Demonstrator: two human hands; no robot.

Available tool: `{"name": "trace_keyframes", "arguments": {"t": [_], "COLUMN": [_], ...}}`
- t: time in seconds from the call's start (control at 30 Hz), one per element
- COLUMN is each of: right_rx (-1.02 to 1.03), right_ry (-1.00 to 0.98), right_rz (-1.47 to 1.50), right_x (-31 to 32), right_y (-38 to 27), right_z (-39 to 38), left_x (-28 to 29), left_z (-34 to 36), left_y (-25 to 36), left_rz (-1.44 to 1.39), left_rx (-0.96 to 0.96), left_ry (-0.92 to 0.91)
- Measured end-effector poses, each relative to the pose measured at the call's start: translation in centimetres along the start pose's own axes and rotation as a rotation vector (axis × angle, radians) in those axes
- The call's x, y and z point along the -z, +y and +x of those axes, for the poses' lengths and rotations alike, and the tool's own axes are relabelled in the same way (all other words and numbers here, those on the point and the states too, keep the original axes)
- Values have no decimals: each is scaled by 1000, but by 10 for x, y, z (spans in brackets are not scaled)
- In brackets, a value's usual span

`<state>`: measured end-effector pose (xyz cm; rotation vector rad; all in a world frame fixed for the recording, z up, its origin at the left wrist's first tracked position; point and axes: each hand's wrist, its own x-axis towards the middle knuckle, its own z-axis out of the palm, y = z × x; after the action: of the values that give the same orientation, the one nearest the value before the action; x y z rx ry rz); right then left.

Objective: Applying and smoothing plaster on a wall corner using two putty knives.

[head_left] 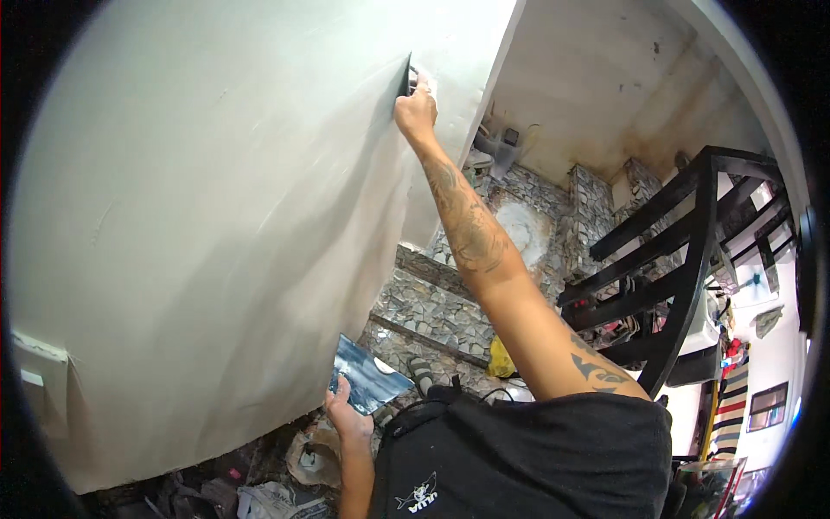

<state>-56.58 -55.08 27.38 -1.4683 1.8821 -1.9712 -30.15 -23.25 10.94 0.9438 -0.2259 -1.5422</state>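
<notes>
My right hand is raised high on the pale plastered wall, gripping a flat trowel whose thin dark blade meets the surface near the wall's right edge. The arm stretches up across the middle of the view. Low down, beside the wall, my left hand grips a square metal plate with a streak of white paste on its bluish face. My thumb lies over the plate's left side. A long shadow falls on the wall below the trowel.
Stone-mosaic steps run behind my arm, with a pale round patch. A dark railing curves along the right. A yellow bag sits on a step. Assorted debris lies at the wall's foot. A stained wall stands behind.
</notes>
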Motion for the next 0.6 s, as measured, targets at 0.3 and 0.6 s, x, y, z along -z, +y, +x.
{"name": "trace_keyframes", "arguments": {"t": [0.3, 0.6], "right_rx": [204, 113], "right_ry": [10, -511], "right_rz": [28, 444], "right_x": [7, 86], "right_y": [-111, -209], "right_z": [-92, -190], "left_x": [12, -26], "left_z": [4, -32], "left_y": [8, 19], "left_rz": [32, 114], "left_rx": [139, 235], "left_ry": [-29, -2]}}
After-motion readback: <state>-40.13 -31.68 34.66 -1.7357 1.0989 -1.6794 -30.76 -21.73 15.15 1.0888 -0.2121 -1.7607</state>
